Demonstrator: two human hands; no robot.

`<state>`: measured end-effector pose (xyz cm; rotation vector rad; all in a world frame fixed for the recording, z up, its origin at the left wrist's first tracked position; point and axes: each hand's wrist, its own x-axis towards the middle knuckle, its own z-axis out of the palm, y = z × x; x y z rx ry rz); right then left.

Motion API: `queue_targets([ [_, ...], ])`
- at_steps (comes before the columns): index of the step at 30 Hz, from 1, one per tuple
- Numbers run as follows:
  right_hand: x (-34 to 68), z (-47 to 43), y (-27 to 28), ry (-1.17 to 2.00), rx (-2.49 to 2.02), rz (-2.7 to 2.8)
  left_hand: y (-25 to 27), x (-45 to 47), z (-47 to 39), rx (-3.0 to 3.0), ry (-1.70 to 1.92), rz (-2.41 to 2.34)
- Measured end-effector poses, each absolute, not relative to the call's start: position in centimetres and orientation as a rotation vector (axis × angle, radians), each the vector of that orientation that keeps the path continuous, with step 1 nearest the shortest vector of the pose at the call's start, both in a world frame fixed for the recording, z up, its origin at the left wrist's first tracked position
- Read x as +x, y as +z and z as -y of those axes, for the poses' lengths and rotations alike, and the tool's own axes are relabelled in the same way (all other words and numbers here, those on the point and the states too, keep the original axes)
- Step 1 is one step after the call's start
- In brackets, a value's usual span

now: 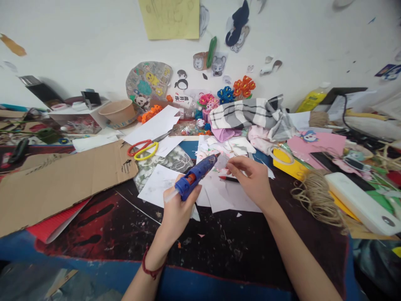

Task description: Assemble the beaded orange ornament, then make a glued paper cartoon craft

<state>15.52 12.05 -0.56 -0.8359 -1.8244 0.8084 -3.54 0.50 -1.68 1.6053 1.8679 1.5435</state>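
Note:
My left hand (179, 205) is wrapped round the handle of a blue hot glue gun (200, 170), with a clear glue stick (171, 195) poking out of its back end. The gun's nozzle points up and right, close to a small pale, see-through piece (222, 161). Thumb and fingers of my right hand (252, 177) pinch that piece at its right edge. Whether the nozzle touches it, I cannot tell. Under both hands lie white paper sheets (216, 196) and a red-tipped dark pen (229, 179).
Scissors (145, 150) with red and yellow handles lie behind left. Cardboard (69, 179) covers the left side. On the right are twine (316, 198), a roll of tape (282, 154) and a long white case (360, 202). A checked cloth (250, 113) is heaped at the back.

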Motion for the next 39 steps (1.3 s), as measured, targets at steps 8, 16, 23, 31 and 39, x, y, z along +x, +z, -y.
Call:
queue_targets([
  [8,15.5,-11.95,-0.35,0.755,-0.832,1.84,-1.6,-3.49,-0.44,1.618,1.46,-1.899],
  [16,15.5,-11.8,-0.07,0.748,-0.838,1.841,-1.47,-3.35,-0.44,1.632,1.424,-1.896],
  [23,15.4,-11.9,-0.27,0.756,-0.823,1.83,-1.4,-3.27,-0.46,1.643,1.467,-1.92],
  [31,15.45,-11.85,-0.22,0.753,-0.817,1.836,-1.45,-3.2,-0.49,1.644,1.434,-1.887],
  [39,15.45,-11.82,-0.11,0.786,-0.819,1.811,-1.5,-3.19,-0.44,1.689,1.359,-1.857],
])
